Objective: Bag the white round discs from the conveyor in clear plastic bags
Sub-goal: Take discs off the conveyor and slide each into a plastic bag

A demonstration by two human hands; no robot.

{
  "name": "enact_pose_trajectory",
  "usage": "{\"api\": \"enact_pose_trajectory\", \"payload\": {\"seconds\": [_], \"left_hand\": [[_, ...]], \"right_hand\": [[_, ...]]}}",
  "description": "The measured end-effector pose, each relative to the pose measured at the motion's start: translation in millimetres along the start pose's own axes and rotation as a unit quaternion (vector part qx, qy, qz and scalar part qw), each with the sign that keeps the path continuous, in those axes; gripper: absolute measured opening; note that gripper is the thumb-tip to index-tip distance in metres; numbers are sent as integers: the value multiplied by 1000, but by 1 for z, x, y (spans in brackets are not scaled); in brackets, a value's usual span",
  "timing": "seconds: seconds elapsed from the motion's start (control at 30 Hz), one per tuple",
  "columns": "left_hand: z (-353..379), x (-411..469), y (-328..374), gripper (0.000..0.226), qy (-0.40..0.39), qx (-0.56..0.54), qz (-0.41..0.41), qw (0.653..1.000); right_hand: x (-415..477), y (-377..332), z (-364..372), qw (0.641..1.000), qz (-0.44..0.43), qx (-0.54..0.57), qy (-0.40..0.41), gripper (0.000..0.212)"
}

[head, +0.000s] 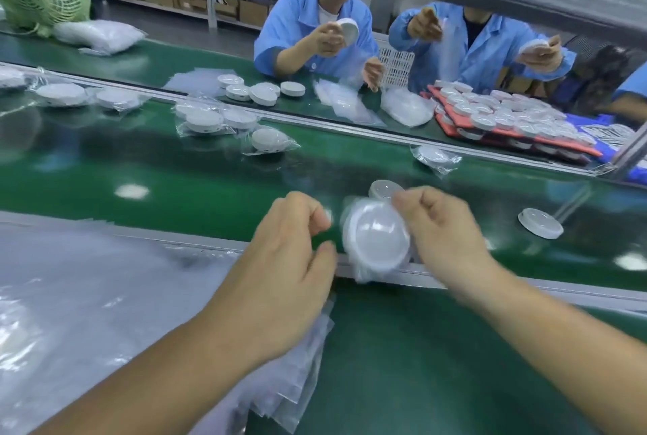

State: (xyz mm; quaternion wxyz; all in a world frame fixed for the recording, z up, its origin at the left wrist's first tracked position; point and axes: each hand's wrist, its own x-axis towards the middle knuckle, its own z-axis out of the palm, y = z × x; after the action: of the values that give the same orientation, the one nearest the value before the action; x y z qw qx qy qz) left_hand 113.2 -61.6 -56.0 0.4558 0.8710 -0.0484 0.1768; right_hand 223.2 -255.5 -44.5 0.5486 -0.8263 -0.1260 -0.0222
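Head view: spare clear bags [290, 382] lie nearest. Right hand [441, 228] pinches the bagged disc [376, 242] over the conveyor [210, 182] edge. Left hand [294, 249] curls beside it, its grip blurred and indeterminate. Recommended: seat the disc fully before release. A loose disc [541, 222] waits beyond.

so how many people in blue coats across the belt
3: a person left of centre, another person right of centre, a sleeve at the right edge; more may be hidden.

Light: bright, overhead.
Glare: white patches on green belt [133, 191].
Blur: left hand [290, 252], right hand [444, 228], disc [376, 242] smeared.
Edges: bowed.
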Motion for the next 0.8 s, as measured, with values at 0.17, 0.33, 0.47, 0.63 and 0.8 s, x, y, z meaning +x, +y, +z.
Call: {"api": "enact_pose_trajectory", "payload": {"seconds": [0.17,0.33,0.47,0.63,0.8], "left_hand": [[-13,-22,-32,30,-166,255,63,951],[-8,-26,-41,39,-176,263,72,946],[-4,-28,-43,28,-153,282,106,941],[1,-33,-46,20,-125,257,118,951],[3,-39,-40,26,-111,242,99,959]], "right_hand": [[133,21,-29,937,-100,-305,141,25],[187,52,5,932,55,-357,-19,36],[158,66,44,851,-29,-491,-182,58],[125,64,34,866,-197,-451,-88,16],[87,58,3,877,-111,-445,-147,47]]}}
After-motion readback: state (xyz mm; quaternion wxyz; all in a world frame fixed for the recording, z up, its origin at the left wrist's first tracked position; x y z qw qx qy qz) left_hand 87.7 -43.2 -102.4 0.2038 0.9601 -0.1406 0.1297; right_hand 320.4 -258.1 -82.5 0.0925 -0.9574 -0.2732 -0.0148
